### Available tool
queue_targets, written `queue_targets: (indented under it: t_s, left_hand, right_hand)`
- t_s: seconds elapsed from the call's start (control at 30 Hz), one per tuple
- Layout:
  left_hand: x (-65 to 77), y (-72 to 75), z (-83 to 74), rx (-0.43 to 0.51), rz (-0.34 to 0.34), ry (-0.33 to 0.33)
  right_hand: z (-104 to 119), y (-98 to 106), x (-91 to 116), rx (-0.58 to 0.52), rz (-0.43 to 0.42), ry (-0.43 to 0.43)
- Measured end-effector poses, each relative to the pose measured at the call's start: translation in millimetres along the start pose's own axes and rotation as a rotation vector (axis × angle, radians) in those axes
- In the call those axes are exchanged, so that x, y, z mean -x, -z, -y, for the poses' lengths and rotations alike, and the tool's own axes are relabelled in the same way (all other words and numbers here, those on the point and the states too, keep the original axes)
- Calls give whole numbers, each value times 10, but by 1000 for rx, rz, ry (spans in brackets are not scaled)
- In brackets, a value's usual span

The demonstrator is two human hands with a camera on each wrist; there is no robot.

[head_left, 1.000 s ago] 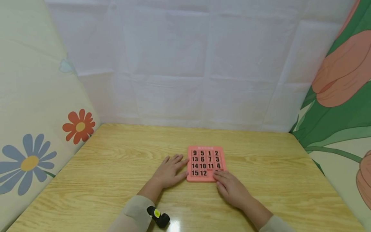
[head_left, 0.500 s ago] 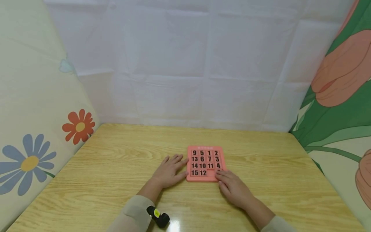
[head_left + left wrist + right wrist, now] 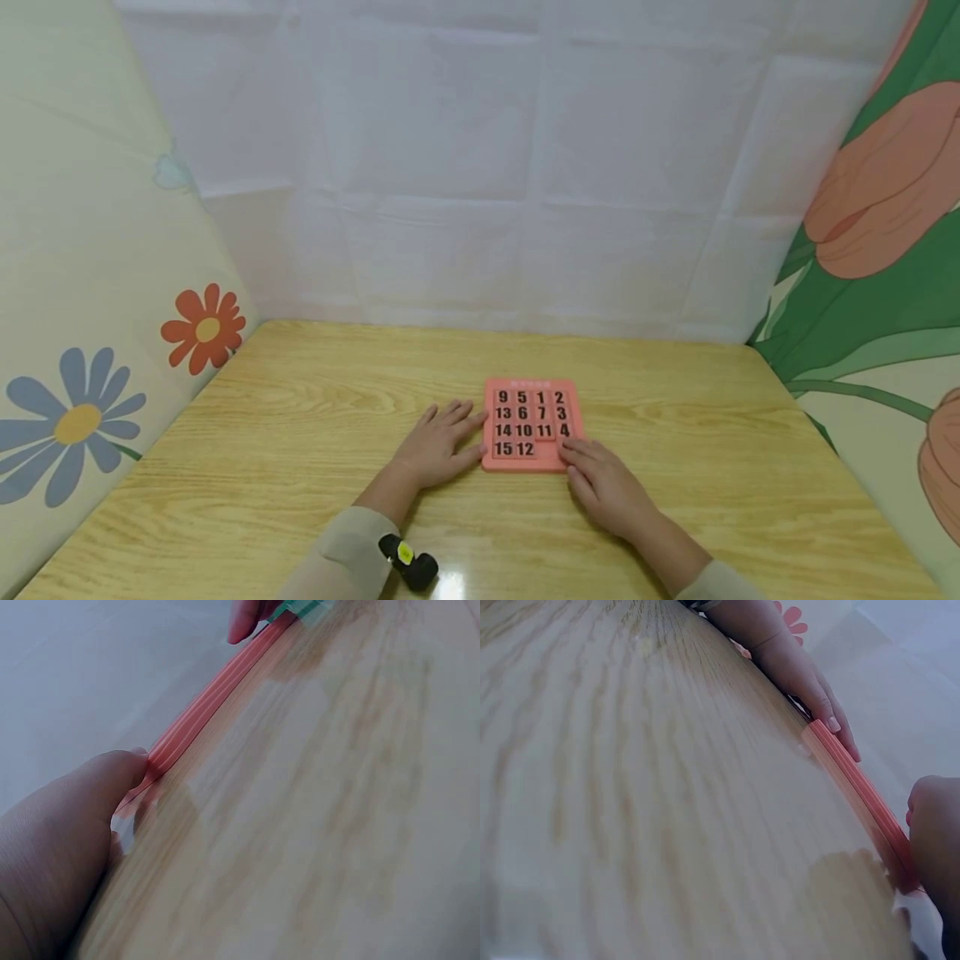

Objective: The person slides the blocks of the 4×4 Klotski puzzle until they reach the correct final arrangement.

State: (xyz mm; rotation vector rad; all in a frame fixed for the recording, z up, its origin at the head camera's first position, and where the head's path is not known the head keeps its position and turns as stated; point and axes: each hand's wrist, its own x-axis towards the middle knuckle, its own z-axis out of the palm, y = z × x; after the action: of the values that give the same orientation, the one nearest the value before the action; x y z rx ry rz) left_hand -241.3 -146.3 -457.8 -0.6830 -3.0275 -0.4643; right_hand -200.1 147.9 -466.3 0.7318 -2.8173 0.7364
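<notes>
A pink number slide puzzle [image 3: 517,465] lies flat on the wooden table in the head view. Its square tiles carry black numbers, with 9, 5, 1 and 2 along the top row. In the bottom row, 15 and 12 show at the left, then a bare pink gap. My left hand [image 3: 442,446] rests on the table with fingers spread, thumb and fingertips against the puzzle's left edge. My right hand [image 3: 609,492] lays extended fingertips on the lower right corner, just below the 4 tile. Those fingers hide whatever lies in that corner.
The wooden table [image 3: 300,417] extends around the puzzle. A white cloth [image 3: 480,167] hangs behind it, with flower-printed cloths at both sides. A black device with a yellow label [image 3: 408,560] sits by the left sleeve.
My right hand has shifted slightly to the right, and its fingertips have moved a little up toward the 4 tile. The left hand has stayed in place.
</notes>
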Motion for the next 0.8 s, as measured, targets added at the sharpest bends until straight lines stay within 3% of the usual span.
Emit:
queue_targets:
  t_s: [0.4, 0.8]
  left_hand:
    - [-2, 1, 0, -1, -7, 0]
    - [0, -1, -5, -6, -14, 10]
  right_hand:
    - [203, -98, -126, -10, 24, 102]
    - [358, -176, -209, 9, 102, 112]
